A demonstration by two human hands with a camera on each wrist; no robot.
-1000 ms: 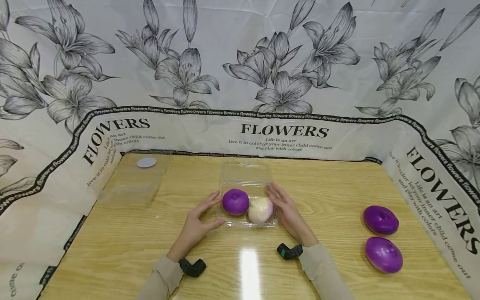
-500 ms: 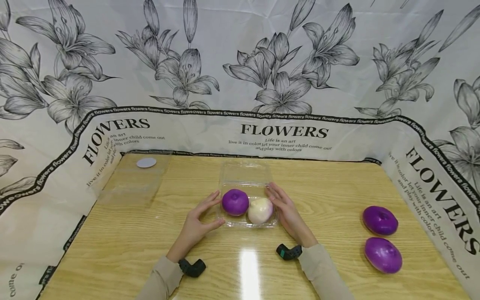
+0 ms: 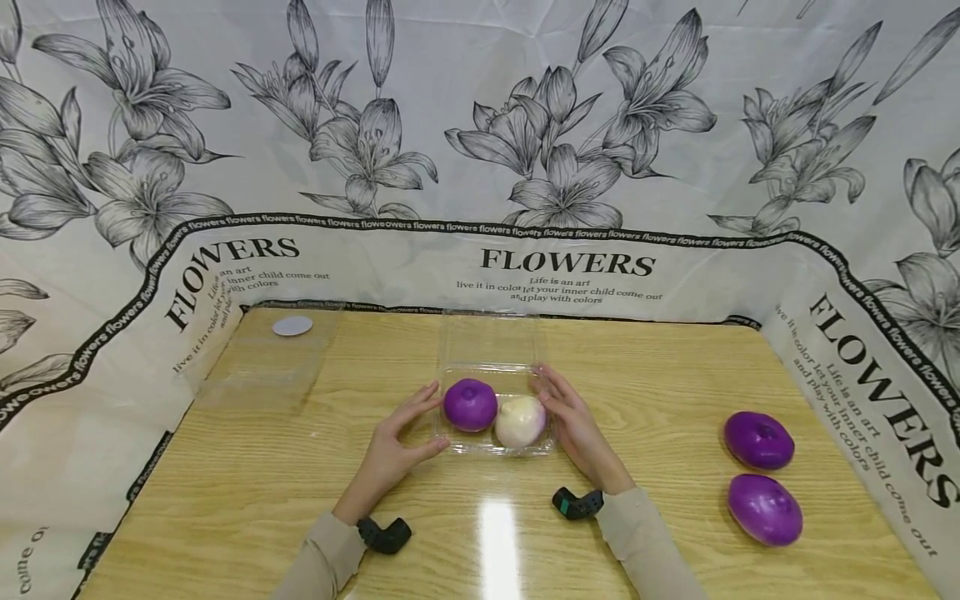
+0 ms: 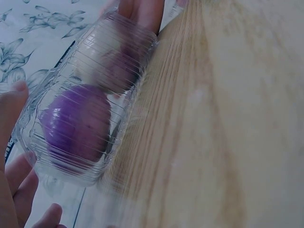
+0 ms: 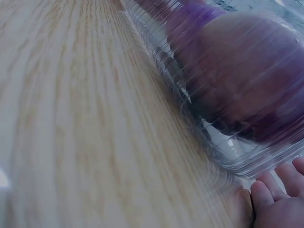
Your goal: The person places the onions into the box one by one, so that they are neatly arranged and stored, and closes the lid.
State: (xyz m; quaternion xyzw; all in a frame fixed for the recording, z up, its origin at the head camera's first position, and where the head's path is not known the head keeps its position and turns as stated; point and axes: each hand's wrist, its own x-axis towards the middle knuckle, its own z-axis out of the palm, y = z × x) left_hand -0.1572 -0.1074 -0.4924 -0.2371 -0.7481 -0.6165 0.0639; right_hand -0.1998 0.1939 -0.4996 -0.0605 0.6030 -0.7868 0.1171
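A clear plastic clamshell box (image 3: 457,446) stands in the middle of the table with its lid (image 3: 491,337) swung back. A purple onion (image 3: 470,405) sits in its left part, and a pale onion with a purplish side (image 3: 521,421) in its right part. My left hand (image 3: 390,454) touches the box's left end, thumb at the front corner and fingers farther back. At the right end, my right hand (image 3: 576,425) lays its fingers along the side. Both wrist views show fingertips (image 5: 261,192) right at the ribbed plastic wall. The right thumb is hidden in the head view.
Two more purple onions (image 3: 759,440) lie at the right of the wooden table (image 3: 637,367). A transparent sheet-like plastic piece (image 3: 262,367) with a white oval disc (image 3: 292,326) on it is at the back left. Flower-printed cloth (image 3: 375,275) borders the table.
The lid's far edge has risen a little toward the cloth. Hands, box and onions have kept nearly the same places.
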